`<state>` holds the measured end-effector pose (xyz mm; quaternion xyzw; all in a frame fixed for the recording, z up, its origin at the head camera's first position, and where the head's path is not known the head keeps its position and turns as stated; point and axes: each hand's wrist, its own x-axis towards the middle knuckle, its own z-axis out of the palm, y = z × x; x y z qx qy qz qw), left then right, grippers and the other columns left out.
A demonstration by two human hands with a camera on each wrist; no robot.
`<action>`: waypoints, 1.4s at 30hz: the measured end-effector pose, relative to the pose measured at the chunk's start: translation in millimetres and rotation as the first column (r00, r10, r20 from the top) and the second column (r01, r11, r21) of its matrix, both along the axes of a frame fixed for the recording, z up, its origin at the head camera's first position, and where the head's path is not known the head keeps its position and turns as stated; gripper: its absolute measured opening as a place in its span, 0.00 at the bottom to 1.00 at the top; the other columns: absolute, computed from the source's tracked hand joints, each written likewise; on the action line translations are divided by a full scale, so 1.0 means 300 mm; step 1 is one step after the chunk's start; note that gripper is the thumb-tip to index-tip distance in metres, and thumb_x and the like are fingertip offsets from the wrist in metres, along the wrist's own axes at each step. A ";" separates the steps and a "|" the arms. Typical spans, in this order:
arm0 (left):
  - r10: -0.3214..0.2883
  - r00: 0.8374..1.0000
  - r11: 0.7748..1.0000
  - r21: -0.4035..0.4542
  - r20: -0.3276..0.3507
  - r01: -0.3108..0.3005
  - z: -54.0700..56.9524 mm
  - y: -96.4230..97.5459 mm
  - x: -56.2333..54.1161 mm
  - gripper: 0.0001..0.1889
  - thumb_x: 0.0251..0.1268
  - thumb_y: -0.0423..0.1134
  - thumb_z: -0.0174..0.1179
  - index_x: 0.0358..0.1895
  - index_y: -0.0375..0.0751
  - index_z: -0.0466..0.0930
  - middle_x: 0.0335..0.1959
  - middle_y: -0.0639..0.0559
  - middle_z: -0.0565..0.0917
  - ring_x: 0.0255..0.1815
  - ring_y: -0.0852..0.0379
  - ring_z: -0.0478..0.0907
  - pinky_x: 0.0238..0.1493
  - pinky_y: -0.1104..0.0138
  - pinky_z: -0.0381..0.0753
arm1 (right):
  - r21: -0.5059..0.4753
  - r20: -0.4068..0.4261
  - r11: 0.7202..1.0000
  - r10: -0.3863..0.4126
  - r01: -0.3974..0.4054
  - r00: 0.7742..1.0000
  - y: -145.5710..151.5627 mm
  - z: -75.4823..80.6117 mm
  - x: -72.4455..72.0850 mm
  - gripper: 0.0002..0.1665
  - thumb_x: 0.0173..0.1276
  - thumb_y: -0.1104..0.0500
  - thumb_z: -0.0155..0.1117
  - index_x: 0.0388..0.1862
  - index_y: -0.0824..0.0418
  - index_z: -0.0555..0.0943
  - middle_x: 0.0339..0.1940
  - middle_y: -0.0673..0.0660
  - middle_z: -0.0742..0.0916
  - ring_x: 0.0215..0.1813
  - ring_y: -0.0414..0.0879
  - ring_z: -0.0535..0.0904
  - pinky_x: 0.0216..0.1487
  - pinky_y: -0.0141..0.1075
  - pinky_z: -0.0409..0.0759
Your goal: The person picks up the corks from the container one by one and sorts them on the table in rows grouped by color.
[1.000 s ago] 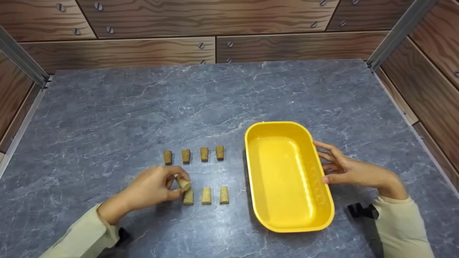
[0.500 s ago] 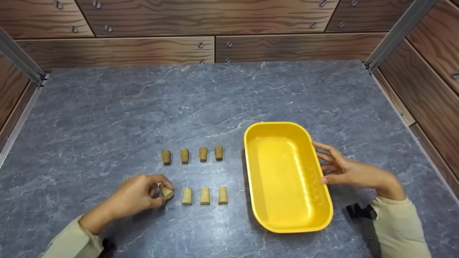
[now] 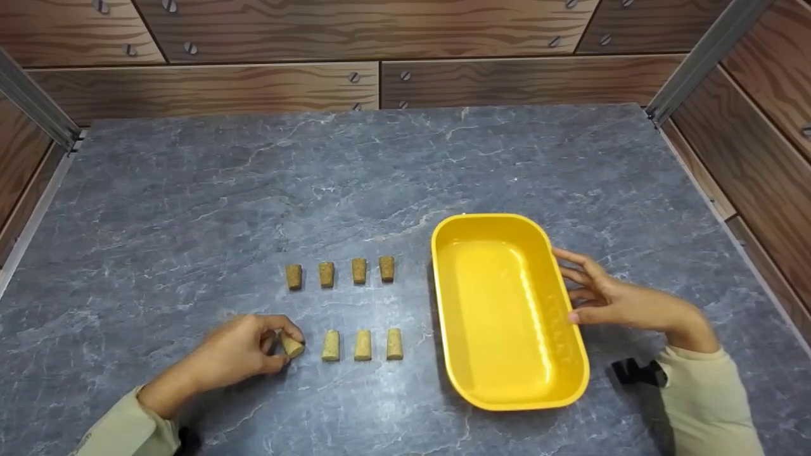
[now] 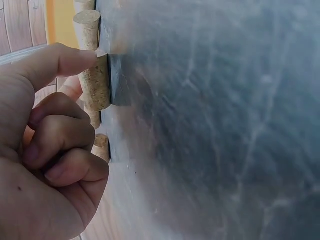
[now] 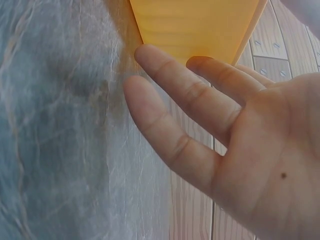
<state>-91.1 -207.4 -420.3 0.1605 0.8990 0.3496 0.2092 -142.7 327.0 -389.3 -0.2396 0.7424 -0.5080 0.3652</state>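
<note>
In the head view my left hand (image 3: 234,354) pinches a light cork stopper (image 3: 293,346) between thumb and index finger, at the left end of the front row. The left wrist view shows this cork (image 4: 99,85) low against the tabletop, its narrower end down, the other fingers curled beneath. To its right lie three more light corks (image 3: 331,346). Behind them is a row of several darker brown corks (image 3: 326,274). My right hand (image 3: 621,307) rests its extended fingertips against the right outer side of a yellow tub (image 3: 488,316), thumb near the rim.
The table (image 3: 253,183) has a grey marbled top. Wood-patterned panels (image 3: 272,31) stand along its back and sides, with metal posts (image 3: 703,63) at the back corners. Inside the tub, the bare yellow floor shows.
My left hand has carried the light cork leftward from above the second place and lowered it at the row's left end. My right hand and the tub have stayed still.
</note>
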 end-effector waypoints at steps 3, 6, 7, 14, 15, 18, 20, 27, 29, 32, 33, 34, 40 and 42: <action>0.022 0.999 1.000 0.004 0.024 -0.022 0.007 0.000 0.004 0.17 0.49 0.34 0.68 0.45 0.52 0.84 0.15 0.60 0.69 0.15 0.68 0.62 0.16 0.74 0.61 | -0.001 0.005 1.000 0.001 -0.001 1.000 0.002 -0.002 0.001 0.51 0.73 0.69 0.51 0.78 0.51 0.30 0.79 0.67 0.44 0.66 0.34 0.72 0.58 0.36 0.78; 0.080 0.996 0.997 -0.018 0.039 -0.079 0.018 -0.001 0.007 0.19 0.49 0.39 0.71 0.48 0.53 0.83 0.15 0.60 0.69 0.14 0.66 0.61 0.15 0.73 0.60 | -0.004 0.009 1.000 0.003 -0.003 1.000 0.004 -0.004 0.003 0.51 0.73 0.69 0.51 0.78 0.52 0.30 0.79 0.67 0.45 0.66 0.35 0.72 0.58 0.36 0.78; 0.107 0.994 0.994 -0.031 0.035 -0.106 0.020 -0.003 0.007 0.21 0.48 0.42 0.73 0.49 0.53 0.83 0.15 0.59 0.69 0.14 0.65 0.61 0.15 0.73 0.59 | -0.005 0.009 1.000 0.003 -0.003 1.000 0.005 -0.003 0.003 0.51 0.73 0.69 0.51 0.78 0.52 0.30 0.79 0.68 0.44 0.66 0.35 0.72 0.58 0.36 0.78; 0.231 0.973 0.965 -0.130 -0.008 -0.230 0.020 -0.006 0.004 0.26 0.39 0.55 0.76 0.46 0.52 0.83 0.16 0.58 0.71 0.16 0.62 0.63 0.15 0.71 0.59 | -0.009 0.028 1.000 -0.009 0.009 1.000 0.006 0.006 0.001 0.50 0.73 0.69 0.51 0.78 0.51 0.31 0.77 0.71 0.41 0.66 0.34 0.72 0.58 0.36 0.78; 0.232 0.973 0.963 -0.138 -0.008 -0.231 0.018 -0.005 0.005 0.26 0.39 0.56 0.76 0.45 0.52 0.83 0.16 0.58 0.71 0.16 0.62 0.63 0.15 0.71 0.58 | -0.007 0.031 1.000 -0.012 0.012 0.999 0.006 0.007 0.002 0.50 0.73 0.69 0.51 0.78 0.50 0.31 0.77 0.71 0.41 0.66 0.34 0.72 0.58 0.36 0.78; 0.236 0.972 0.960 -0.156 0.001 -0.233 0.015 0.000 0.003 0.24 0.39 0.55 0.76 0.43 0.53 0.83 0.15 0.58 0.71 0.15 0.62 0.62 0.15 0.71 0.57 | -0.004 0.030 1.000 -0.016 0.016 0.999 0.006 0.007 0.003 0.51 0.72 0.69 0.52 0.78 0.51 0.31 0.77 0.72 0.41 0.66 0.34 0.72 0.58 0.36 0.78; 0.228 0.974 0.963 -0.151 0.016 -0.223 0.016 0.003 0.002 0.23 0.42 0.52 0.76 0.44 0.52 0.82 0.15 0.58 0.71 0.15 0.63 0.62 0.15 0.71 0.57 | -0.002 0.027 1.000 -0.018 0.018 0.999 0.007 0.006 0.003 0.51 0.72 0.69 0.52 0.78 0.51 0.31 0.76 0.72 0.40 0.66 0.34 0.72 0.58 0.35 0.78; 0.134 0.989 0.989 -0.064 0.063 -0.130 0.026 -0.001 -0.006 0.22 0.47 0.38 0.71 0.51 0.48 0.81 0.14 0.58 0.69 0.14 0.64 0.61 0.15 0.74 0.57 | -0.012 0.030 1.000 -0.001 0.002 1.000 0.011 0.000 -0.001 0.51 0.73 0.69 0.51 0.78 0.50 0.30 0.79 0.66 0.43 0.66 0.35 0.72 0.58 0.36 0.78; 0.109 0.992 0.993 -0.053 0.063 -0.105 0.025 -0.002 -0.004 0.23 0.47 0.37 0.71 0.52 0.48 0.81 0.15 0.59 0.69 0.14 0.64 0.62 0.15 0.74 0.59 | -0.016 0.022 1.000 0.010 -0.010 1.000 0.013 -0.003 -0.004 0.51 0.73 0.69 0.51 0.78 0.51 0.30 0.81 0.58 0.48 0.66 0.36 0.72 0.58 0.36 0.78; 0.103 0.993 0.994 -0.054 0.063 -0.099 0.022 -0.003 0.001 0.24 0.46 0.36 0.71 0.52 0.49 0.82 0.15 0.59 0.70 0.14 0.64 0.62 0.15 0.73 0.60 | -0.021 0.011 0.999 0.027 -0.027 1.000 0.014 -0.007 -0.009 0.51 0.73 0.69 0.50 0.78 0.51 0.29 0.79 0.43 0.53 0.66 0.36 0.72 0.58 0.36 0.78; 0.106 0.992 0.993 -0.051 0.069 -0.102 0.021 -0.003 0.002 0.24 0.46 0.36 0.71 0.51 0.49 0.82 0.15 0.59 0.70 0.14 0.64 0.62 0.15 0.73 0.60 | -0.024 0.012 0.999 0.030 -0.029 0.999 0.014 -0.008 -0.010 0.51 0.73 0.69 0.50 0.78 0.52 0.29 0.78 0.39 0.54 0.66 0.36 0.72 0.58 0.36 0.78; 0.109 0.991 0.993 -0.049 0.076 -0.105 0.021 -0.004 0.003 0.23 0.46 0.36 0.71 0.51 0.49 0.82 0.15 0.59 0.70 0.14 0.63 0.62 0.15 0.73 0.60 | -0.025 0.012 0.999 0.031 -0.031 0.999 0.014 -0.009 -0.011 0.51 0.73 0.69 0.50 0.78 0.52 0.29 0.77 0.37 0.55 0.66 0.36 0.72 0.58 0.36 0.78; 0.117 0.989 0.993 -0.043 0.085 -0.114 0.014 -0.006 0.007 0.23 0.48 0.37 0.72 0.52 0.49 0.81 0.14 0.58 0.69 0.14 0.63 0.61 0.15 0.73 0.59 | -0.031 0.016 0.999 0.034 -0.033 0.999 0.017 -0.010 -0.022 0.51 0.73 0.69 0.50 0.78 0.52 0.29 0.79 0.40 0.54 0.66 0.36 0.72 0.58 0.36 0.78; 0.117 0.989 0.993 -0.025 0.093 -0.115 0.013 -0.009 0.008 0.25 0.48 0.39 0.72 0.54 0.47 0.80 0.15 0.58 0.70 0.14 0.64 0.62 0.15 0.73 0.59 | -0.034 0.017 0.999 0.033 -0.032 0.999 0.019 -0.011 -0.022 0.51 0.73 0.70 0.50 0.78 0.52 0.29 0.80 0.47 0.52 0.67 0.36 0.72 0.58 0.37 0.78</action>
